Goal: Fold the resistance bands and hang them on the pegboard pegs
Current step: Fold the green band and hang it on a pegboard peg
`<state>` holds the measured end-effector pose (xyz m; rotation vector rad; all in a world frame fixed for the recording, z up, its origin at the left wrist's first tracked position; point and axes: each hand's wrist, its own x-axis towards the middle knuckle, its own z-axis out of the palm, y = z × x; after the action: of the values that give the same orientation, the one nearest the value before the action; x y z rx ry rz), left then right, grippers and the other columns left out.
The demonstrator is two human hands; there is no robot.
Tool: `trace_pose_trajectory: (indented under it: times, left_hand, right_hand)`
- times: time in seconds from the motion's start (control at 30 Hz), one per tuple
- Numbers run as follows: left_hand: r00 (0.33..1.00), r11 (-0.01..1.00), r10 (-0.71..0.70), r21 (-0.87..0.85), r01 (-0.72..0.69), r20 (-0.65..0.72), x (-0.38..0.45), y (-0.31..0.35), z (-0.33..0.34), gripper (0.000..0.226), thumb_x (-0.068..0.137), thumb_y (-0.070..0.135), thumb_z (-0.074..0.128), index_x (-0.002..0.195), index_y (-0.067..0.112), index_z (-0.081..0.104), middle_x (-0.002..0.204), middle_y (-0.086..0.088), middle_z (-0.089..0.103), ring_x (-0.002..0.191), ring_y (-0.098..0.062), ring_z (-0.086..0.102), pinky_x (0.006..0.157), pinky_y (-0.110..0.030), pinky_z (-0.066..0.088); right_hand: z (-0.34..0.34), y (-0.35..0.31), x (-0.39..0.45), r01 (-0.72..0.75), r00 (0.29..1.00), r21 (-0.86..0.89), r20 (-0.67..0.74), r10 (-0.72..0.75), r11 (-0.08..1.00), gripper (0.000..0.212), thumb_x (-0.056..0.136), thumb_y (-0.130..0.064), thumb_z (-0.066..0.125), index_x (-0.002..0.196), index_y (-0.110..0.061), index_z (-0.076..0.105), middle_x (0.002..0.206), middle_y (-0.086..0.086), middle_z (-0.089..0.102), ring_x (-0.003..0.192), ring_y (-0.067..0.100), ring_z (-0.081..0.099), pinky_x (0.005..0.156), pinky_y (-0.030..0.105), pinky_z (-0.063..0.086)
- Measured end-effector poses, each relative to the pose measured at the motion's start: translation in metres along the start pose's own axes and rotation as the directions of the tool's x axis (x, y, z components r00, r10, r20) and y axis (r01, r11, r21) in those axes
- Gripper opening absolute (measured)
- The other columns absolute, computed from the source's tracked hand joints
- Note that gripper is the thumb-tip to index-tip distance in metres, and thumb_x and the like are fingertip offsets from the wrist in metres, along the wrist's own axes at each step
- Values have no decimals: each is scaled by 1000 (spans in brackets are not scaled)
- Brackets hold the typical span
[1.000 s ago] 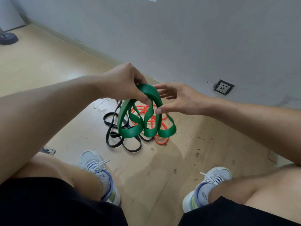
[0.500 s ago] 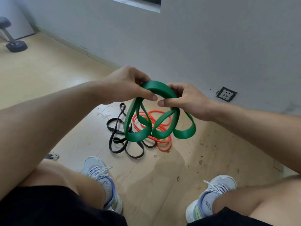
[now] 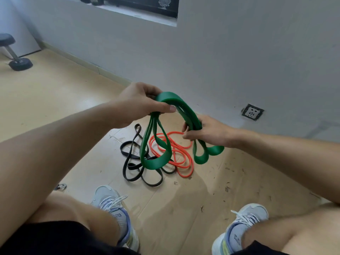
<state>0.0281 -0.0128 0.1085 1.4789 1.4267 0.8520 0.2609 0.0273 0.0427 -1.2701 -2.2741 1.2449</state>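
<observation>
Both hands, left hand [image 3: 139, 103] and right hand [image 3: 207, 133], grip the half-folded green band [image 3: 185, 111]; black band [image 3: 134, 166] and orange band [image 3: 176, 150] lie unfolded on the floor [image 3: 55, 92], nothing hung yet

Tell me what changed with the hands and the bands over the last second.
The right hand, open a second ago, closed round the green band and drew rightward and down, spreading the folded strands away from the left hand. The left hand kept its grip near the top. The black band and orange band stayed on the floor.
</observation>
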Motion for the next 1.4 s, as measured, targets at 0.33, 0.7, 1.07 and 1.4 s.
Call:
trace_pose_trajectory:
  times: [0.33,0.7,1.07,1.4]
  left_hand:
    - [995,973,97,214,-89,-26,-4,10,9,39,59,33,96,91,22,76,88,-4,78,85,-27,75,85,-46,62]
    - [984,967,172,182,-176,40,-20,34,17,32,71,15,90,98,22,74,89,0,77,86,-20,74,87,-41,59]
    - [979,951,205,235,-202,10,-29,46,24,31,67,39,92,91,25,78,83,0,79,81,-20,75,82,-38,61]
    - [972,905,131,377,-197,194,51,-33,57,24,69,29,91,89,24,79,78,5,78,76,-14,75,73,-36,61]
  right_hand:
    - [-31,-41,-10,154,974,-2,-167,-152,988,54,81,-26,86,130,-27,63,120,-6,73,114,8,68,107,35,52]
    - [-59,-76,-46,160,968,-98,-177,-175,982,43,79,-23,88,120,-21,74,101,-4,80,92,9,76,92,33,61]
    - [-70,-70,-69,47,991,-53,-119,-53,997,45,81,-26,87,124,-24,72,104,-3,79,94,11,76,92,31,60]
    - [-50,8,-1,-25,997,-165,71,37,986,36,83,-30,85,118,-32,77,98,-18,79,89,-4,74,91,30,60]
